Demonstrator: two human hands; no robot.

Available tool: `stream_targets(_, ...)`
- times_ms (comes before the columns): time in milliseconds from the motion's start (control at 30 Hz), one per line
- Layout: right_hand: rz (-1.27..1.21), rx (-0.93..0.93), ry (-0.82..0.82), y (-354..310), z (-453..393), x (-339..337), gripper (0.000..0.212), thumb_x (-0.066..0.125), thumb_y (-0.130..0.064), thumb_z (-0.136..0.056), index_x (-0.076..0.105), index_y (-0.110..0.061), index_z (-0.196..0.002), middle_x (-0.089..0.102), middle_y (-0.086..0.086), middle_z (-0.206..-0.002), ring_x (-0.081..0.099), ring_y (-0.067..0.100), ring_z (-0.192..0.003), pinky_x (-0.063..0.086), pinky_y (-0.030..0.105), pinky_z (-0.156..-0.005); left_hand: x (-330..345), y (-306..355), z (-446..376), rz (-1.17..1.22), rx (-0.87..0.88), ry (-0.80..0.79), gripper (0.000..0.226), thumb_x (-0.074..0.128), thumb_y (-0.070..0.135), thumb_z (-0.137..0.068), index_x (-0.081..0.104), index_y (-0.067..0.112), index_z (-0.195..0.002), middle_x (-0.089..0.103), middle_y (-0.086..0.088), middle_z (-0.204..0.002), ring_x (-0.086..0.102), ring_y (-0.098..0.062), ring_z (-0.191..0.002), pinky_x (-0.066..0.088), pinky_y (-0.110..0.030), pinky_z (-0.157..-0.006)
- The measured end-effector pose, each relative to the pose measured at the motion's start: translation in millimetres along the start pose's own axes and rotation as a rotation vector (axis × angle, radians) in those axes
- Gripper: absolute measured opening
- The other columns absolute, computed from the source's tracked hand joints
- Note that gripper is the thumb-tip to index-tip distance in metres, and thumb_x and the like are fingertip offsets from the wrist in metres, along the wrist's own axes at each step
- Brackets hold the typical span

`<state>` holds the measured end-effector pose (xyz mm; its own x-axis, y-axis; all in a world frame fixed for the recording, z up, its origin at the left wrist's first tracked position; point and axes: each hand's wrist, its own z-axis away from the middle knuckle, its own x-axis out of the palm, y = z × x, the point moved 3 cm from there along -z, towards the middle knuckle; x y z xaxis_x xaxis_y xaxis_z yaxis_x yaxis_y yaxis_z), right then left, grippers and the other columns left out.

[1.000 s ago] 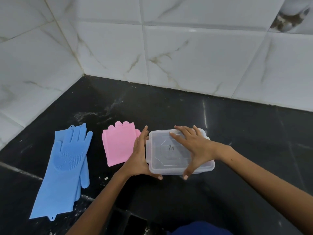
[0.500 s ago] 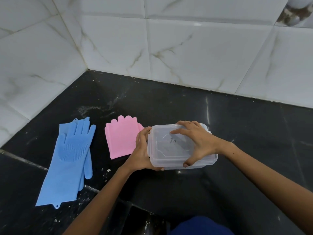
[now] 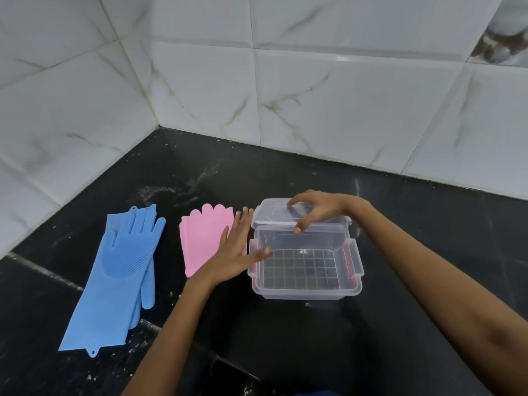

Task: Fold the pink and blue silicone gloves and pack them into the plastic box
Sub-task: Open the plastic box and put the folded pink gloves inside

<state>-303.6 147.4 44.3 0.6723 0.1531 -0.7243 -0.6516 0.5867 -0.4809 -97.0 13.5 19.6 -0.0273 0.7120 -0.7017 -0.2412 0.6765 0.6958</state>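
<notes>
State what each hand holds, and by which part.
Right hand grips the clear plastic lid by its near edge; left hand holds nothing.

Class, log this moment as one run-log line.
right hand: lifting lid | left hand: steadying box | pink gloves: folded | blue gloves: flat

My left hand [image 3: 233, 252] lies flat and open, fingers stretched forward and thumb pointing right. My right hand [image 3: 317, 208] is arched, palm down, fingers and thumb pinched on something clear. Both forearms reach in from below, bare.
</notes>
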Motion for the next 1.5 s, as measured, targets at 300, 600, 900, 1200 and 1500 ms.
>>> stream_targets(300,-0.011,-0.053,0.098,1.1,-1.7,4.6,0.054,0.058,-0.053,-0.083,0.047,-0.034,-0.132,0.038,-0.003,-0.148,0.035,0.023,-0.136,0.030,0.047,-0.114,21.4,14.2,-9.3,-0.011,0.019,0.152,0.073,0.017,0.073,-0.083,-0.008,0.042,-0.144,-0.018,0.024,-0.151,-0.019,0.002,-0.140,-0.011,-0.036,-0.116)
stream_targets(600,0.265,0.168,0.567,-14.9,86.2,97.1,0.063,0.013,-0.053,-0.093,0.014,-0.024,-0.149,0.004,0.000,-0.160,0.002,0.018,-0.148,0.001,0.042,-0.119,46.0,27.2,-1.5,-0.008,0.011,0.324,0.063,0.016,0.057,-0.091,0.012,0.030,-0.148,-0.001,0.017,-0.156,-0.012,0.005,-0.141,-0.004,-0.030,-0.120)
stream_targets(900,0.241,0.178,0.641,23.3,71.9,67.4,0.059,0.022,-0.047,-0.099,0.014,-0.019,-0.150,0.009,-0.002,-0.160,0.005,0.012,-0.147,0.003,0.036,-0.120,50.6,43.2,-45.7,-0.020,0.053,0.387,0.059,0.023,0.048,-0.096,0.023,0.021,-0.148,0.017,0.005,-0.157,0.006,-0.005,-0.145,0.002,-0.027,-0.118)
stream_targets(1200,0.263,0.185,0.632,35.9,59.8,45.6,0.058,0.022,-0.046,-0.099,0.014,-0.019,-0.150,0.010,-0.002,-0.160,0.007,0.014,-0.148,0.001,0.039,-0.119,42.1,51.9,-69.1,0.028,0.054,0.399,0.048,0.031,0.036,-0.100,0.031,0.018,-0.145,0.022,0.001,-0.156,0.011,-0.013,-0.146,0.005,-0.035,-0.120)
stream_targets(1500,0.261,-0.256,0.885,-83.9,64.6,70.5,0.027,0.064,-0.019,-0.086,0.064,-0.012,-0.112,0.061,0.009,-0.126,0.059,0.027,-0.116,0.042,0.042,-0.103,-29.5,-47.8,32.1,-0.419,0.016,0.467,0.031,0.064,0.045,-0.082,0.066,0.027,-0.108,0.054,0.003,-0.125,0.047,-0.014,-0.118,0.029,-0.029,-0.104)
